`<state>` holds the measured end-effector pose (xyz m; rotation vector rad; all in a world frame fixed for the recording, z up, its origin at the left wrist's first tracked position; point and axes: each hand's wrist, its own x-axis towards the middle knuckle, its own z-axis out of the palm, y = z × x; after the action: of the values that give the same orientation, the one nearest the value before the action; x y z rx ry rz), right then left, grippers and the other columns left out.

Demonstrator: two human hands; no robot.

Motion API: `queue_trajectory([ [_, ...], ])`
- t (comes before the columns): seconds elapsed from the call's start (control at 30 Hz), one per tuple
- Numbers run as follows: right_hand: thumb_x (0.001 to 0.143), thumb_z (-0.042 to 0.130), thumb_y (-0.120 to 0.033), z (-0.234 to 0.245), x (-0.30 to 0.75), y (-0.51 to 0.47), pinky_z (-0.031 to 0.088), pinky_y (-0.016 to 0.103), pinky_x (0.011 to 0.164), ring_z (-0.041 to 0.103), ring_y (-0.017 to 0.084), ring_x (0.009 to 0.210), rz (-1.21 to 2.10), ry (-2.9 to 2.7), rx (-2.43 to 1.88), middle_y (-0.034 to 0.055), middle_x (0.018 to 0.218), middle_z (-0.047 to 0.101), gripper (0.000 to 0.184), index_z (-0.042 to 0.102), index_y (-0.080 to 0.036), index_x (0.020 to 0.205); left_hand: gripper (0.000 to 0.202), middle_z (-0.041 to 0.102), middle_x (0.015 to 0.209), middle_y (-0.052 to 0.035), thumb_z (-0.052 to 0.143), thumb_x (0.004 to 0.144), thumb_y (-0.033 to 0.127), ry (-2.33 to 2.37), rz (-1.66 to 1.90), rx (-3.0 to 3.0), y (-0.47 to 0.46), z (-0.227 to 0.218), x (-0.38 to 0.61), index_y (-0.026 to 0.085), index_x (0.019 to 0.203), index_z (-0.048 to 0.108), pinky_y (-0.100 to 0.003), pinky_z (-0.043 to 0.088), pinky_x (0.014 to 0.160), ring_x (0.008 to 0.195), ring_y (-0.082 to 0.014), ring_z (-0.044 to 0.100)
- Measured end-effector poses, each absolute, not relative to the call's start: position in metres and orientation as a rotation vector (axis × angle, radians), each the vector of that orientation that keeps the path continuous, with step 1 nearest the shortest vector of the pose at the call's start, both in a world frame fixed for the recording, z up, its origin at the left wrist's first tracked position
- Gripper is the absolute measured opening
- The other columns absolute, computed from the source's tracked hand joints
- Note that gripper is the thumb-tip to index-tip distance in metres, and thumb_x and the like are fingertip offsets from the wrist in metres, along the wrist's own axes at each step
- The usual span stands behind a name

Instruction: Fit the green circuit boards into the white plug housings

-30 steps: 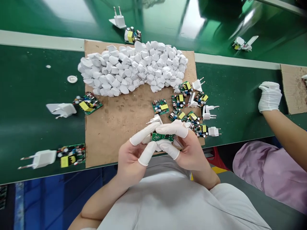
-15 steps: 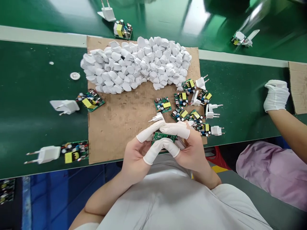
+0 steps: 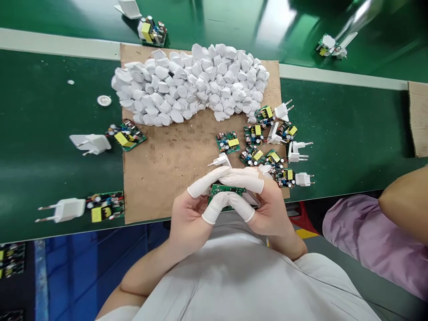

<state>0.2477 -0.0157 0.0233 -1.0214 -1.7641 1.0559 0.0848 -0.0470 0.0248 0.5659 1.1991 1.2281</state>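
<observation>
My left hand (image 3: 191, 218) and my right hand (image 3: 267, 209), both wearing white finger cots, pinch a green circuit board (image 3: 227, 189) between thumbs and fingers, close to my body. The board's underside with solder points faces up; its other side is hidden. A white plug part (image 3: 250, 199) shows partly under my right palm. Just beyond my fingers lies a white plug housing (image 3: 220, 160), and past it a circuit board with a yellow transformer (image 3: 228, 141). Several more boards (image 3: 254, 133) and white plugs (image 3: 283, 110) cluster to the right.
A big heap of white pieces (image 3: 190, 84) covers the far part of the cardboard sheet (image 3: 167, 178). To the left lie boards wired to plugs (image 3: 70, 209) and a round white disc (image 3: 104, 100). Another person's arm (image 3: 406, 203) is at the right. More boards sit on the conveyor (image 3: 227, 26).
My hands keep their grip on the board with barely any movement. The other person's gloved hand has left the table at right. Boards on the conveyor have shifted left.
</observation>
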Motion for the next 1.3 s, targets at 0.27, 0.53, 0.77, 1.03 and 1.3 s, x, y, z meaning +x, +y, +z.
queue_trajectory([
  [0.27, 0.103, 0.073, -0.018, 0.018, 0.242, -0.018, 0.065, 0.044, 0.097, 0.082, 0.025, 0.109, 0.97, -1.726, -1.032, 0.0059, 0.12, 0.087, 0.022, 0.081, -0.029, 0.12, 0.032, 0.089, 0.123, -0.0118, 0.095, 0.087, 0.041, 1.153, 1.253, 0.593, -0.046, 0.013, 0.086, 0.025, 0.115, 0.092, -0.045, 0.07, 0.104, 0.118, -0.0359, 0.084],
  [0.53, 0.106, 0.073, -0.025, 0.018, 0.245, -0.011, 0.064, 0.041, 0.093, 0.083, 0.026, 0.106, 1.012, -1.707, -1.006, 0.0041, 0.115, 0.088, 0.018, 0.083, -0.03, 0.121, 0.035, 0.08, 0.146, -0.0071, 0.082, 0.101, 0.036, 1.039, 1.264, 0.766, -0.049, 0.006, 0.076, 0.034, 0.136, 0.084, -0.036, 0.065, 0.112, 0.137, -0.0302, 0.076],
  [0.77, 0.107, 0.068, -0.036, 0.007, 0.236, -0.03, 0.063, 0.043, 0.083, 0.076, 0.027, 0.093, 0.539, -1.278, -1.035, 0.0067, 0.098, 0.078, 0.018, 0.081, -0.028, 0.116, 0.025, 0.089, 0.124, -0.0022, 0.08, 0.102, 0.041, 1.126, 1.564, 0.655, -0.038, 0.014, 0.086, 0.037, 0.126, 0.087, -0.03, 0.071, 0.097, 0.115, -0.0227, 0.085],
  [1.03, 0.093, 0.089, -0.049, -0.006, 0.218, -0.038, 0.056, 0.03, 0.062, 0.067, 0.019, 0.075, 1.333, -1.297, -1.041, 0.005, 0.095, 0.079, 0.046, 0.076, -0.023, 0.129, 0.026, 0.087, 0.129, -0.0019, 0.075, 0.106, 0.039, 1.182, 1.642, 0.759, -0.051, 0.005, 0.094, 0.034, 0.129, 0.086, -0.031, 0.067, 0.107, 0.12, -0.0207, 0.082],
  [1.3, 0.094, 0.084, -0.036, 0.019, 0.245, -0.01, 0.045, 0.026, 0.053, 0.053, 0.013, 0.063, 1.331, -1.564, -0.977, 0.0015, 0.088, 0.074, 0.028, 0.079, -0.021, 0.117, 0.026, 0.087, 0.084, -0.0046, 0.091, 0.092, 0.045, 1.205, 1.344, 0.881, -0.037, 0.014, 0.061, 0.027, 0.109, 0.091, -0.03, 0.069, 0.062, 0.061, -0.018, 0.078],
])
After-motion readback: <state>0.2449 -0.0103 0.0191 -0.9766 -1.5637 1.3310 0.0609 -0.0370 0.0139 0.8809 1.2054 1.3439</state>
